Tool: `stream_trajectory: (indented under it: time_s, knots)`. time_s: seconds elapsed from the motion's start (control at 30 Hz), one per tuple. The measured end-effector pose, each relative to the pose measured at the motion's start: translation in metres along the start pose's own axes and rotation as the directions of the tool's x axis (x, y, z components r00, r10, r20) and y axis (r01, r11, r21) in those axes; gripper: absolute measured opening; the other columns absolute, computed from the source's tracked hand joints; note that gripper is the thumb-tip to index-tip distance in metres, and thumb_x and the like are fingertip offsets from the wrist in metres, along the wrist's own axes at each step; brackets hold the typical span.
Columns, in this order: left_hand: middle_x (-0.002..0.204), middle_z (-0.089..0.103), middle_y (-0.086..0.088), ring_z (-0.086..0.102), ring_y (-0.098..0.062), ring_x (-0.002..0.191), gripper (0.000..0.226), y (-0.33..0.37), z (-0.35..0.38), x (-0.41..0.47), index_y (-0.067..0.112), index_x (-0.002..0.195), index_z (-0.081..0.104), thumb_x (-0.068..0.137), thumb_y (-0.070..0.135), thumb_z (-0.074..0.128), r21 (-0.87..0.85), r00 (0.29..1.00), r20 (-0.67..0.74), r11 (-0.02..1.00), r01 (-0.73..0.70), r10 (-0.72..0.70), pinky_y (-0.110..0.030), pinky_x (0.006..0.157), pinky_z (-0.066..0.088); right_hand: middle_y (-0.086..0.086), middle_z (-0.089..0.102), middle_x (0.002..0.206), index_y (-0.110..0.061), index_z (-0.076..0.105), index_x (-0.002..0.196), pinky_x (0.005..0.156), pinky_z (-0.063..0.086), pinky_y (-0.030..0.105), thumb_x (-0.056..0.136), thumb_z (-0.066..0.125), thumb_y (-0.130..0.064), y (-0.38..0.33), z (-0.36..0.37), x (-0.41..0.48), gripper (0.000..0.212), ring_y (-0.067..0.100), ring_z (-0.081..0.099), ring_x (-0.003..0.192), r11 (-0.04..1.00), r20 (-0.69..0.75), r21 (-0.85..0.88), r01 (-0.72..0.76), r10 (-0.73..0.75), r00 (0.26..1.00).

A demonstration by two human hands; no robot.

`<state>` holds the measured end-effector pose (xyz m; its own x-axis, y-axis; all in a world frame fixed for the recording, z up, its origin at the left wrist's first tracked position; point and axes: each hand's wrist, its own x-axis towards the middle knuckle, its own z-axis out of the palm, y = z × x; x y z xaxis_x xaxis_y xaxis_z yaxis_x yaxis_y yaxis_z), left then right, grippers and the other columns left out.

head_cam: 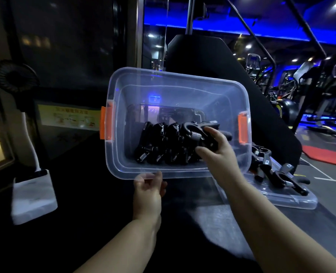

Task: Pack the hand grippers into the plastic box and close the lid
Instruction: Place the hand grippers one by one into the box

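Blue strip lighting washes a gym floor lined with exercise machines, while at a dark tabletop (108, 203) in the foreground a person loads a clear plastic box (183, 89) with orange latches (106, 123). The left hand (148, 189) grips the box's near rim and tips its open mouth toward the person. The right hand (216, 150) reaches inside, its fingers (212, 133) curled round a black hand gripper (197, 134) with a steel spring. How the left fingers lie beneath the rim cannot be told.

A row of packed grippers (159, 143) stands side by side along the box's lower wall, and the held one hangs just at the right-hand end of that row. The packing step appears to be well along but unfinished: several loose grippers (281, 176) lie on the transparent lid (293, 200), which rests flat on the tabletop to the right, partly behind the box.

The next move calls for seating this gripper snugly beside the others. The rest must then be cleared off the lid before it can be fitted and both latches snapped down.
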<state>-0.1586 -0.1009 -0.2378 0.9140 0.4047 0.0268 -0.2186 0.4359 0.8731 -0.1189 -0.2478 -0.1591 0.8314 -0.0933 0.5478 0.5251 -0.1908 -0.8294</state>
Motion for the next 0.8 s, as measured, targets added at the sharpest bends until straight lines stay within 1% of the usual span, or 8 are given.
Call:
stream_trajectory:
  time_s: [0.07,0.17,0.27,0.33,0.37,0.43,0.57,0.8]
  knots:
    - [0.084,0.058,-0.001,0.056,-0.010,0.074,0.012,-0.001,0.000,0.002,0.019,0.088,0.049,0.091,0.016,0.060,-0.055,1.000,-0.005,0.998,0.024,-0.024,-0.022,0.067,0.044,-0.005,0.067,0.107,-0.040,0.058,0.110,0.080,0.052,0.030,0.071,0.069,-0.021,-0.004,0.016,0.007,0.045,0.010,0.064,0.089,0.999,0.035,-0.019,-0.046,0.046,0.998]
    - [0.080,0.059,-0.007,0.058,-0.013,0.071,0.014,-0.003,-0.002,0.004,0.016,0.087,0.050,0.089,0.010,0.062,-0.101,1.000,-0.012,0.995,0.025,-0.026,-0.023,0.067,0.046,-0.007,0.065,0.075,-0.025,0.066,0.111,0.057,0.045,0.026,0.083,0.069,-0.014,-0.010,0.040,0.019,0.029,0.005,0.054,0.055,0.997,-0.012,-0.017,-0.075,0.075,0.997]
    - [0.081,0.060,-0.009,0.060,-0.013,0.068,0.017,-0.003,-0.003,0.003,0.009,0.097,0.049,0.089,0.004,0.062,-0.132,1.000,-0.019,0.991,0.001,-0.004,-0.023,0.066,0.048,-0.008,0.058,0.063,-0.025,0.066,0.105,0.049,0.040,0.024,0.088,0.067,-0.021,-0.017,0.059,0.028,0.017,0.005,0.048,0.047,0.996,0.004,-0.046,-0.078,0.079,0.997]
    - [0.081,0.060,-0.008,0.060,-0.013,0.067,0.030,-0.002,-0.003,0.003,0.010,0.109,0.041,0.089,-0.001,0.060,-0.167,1.000,-0.024,0.986,-0.009,0.005,-0.023,0.064,0.048,-0.007,0.049,0.052,-0.020,0.066,0.085,0.045,0.034,0.026,0.090,0.063,-0.027,-0.022,0.072,0.033,0.009,0.012,0.044,0.045,0.995,0.035,-0.031,-0.094,0.096,0.995]
    - [0.080,0.061,-0.007,0.060,-0.013,0.067,0.033,-0.002,-0.002,0.004,0.012,0.111,0.038,0.089,-0.001,0.060,-0.173,1.000,-0.024,0.985,-0.016,0.012,-0.023,0.064,0.048,-0.006,0.046,0.049,-0.018,0.062,0.074,0.045,0.032,0.027,0.092,0.060,-0.028,-0.024,0.079,0.035,0.020,0.015,0.042,0.046,0.993,0.045,0.006,-0.118,0.117,0.992]
    - [0.080,0.061,-0.006,0.062,-0.012,0.067,0.035,-0.003,-0.002,0.006,0.014,0.113,0.037,0.089,0.001,0.060,-0.158,0.999,-0.023,0.987,-0.030,0.027,-0.022,0.062,0.049,-0.003,0.045,0.049,-0.018,0.056,0.066,0.045,0.032,0.028,0.095,0.057,-0.027,-0.024,0.094,0.042,0.030,0.016,0.041,0.045,0.978,0.076,0.081,-0.192,0.186,0.980]
    - [0.079,0.059,-0.007,0.062,-0.009,0.063,0.030,-0.004,-0.003,0.007,0.012,0.110,0.039,0.090,0.004,0.060,-0.198,0.999,-0.023,0.980,-0.030,0.026,-0.018,0.058,0.049,0.001,0.049,0.058,-0.017,0.059,0.091,0.042,0.034,0.020,0.099,0.049,-0.027,-0.015,0.126,0.050,0.016,0.011,0.047,0.043,0.935,0.163,0.085,-0.344,0.328,0.931]
    - [0.076,0.064,-0.009,0.062,-0.013,0.066,0.013,-0.001,-0.005,0.002,0.012,0.096,0.045,0.093,0.011,0.058,-0.216,0.999,-0.018,0.975,-0.051,0.048,-0.023,0.060,0.049,0.006,0.050,0.066,-0.011,0.046,0.078,0.050,0.034,0.023,0.102,0.035,-0.014,-0.010,0.163,0.058,0.026,0.014,0.049,0.053,0.757,0.225,0.200,-0.622,0.583,0.781]
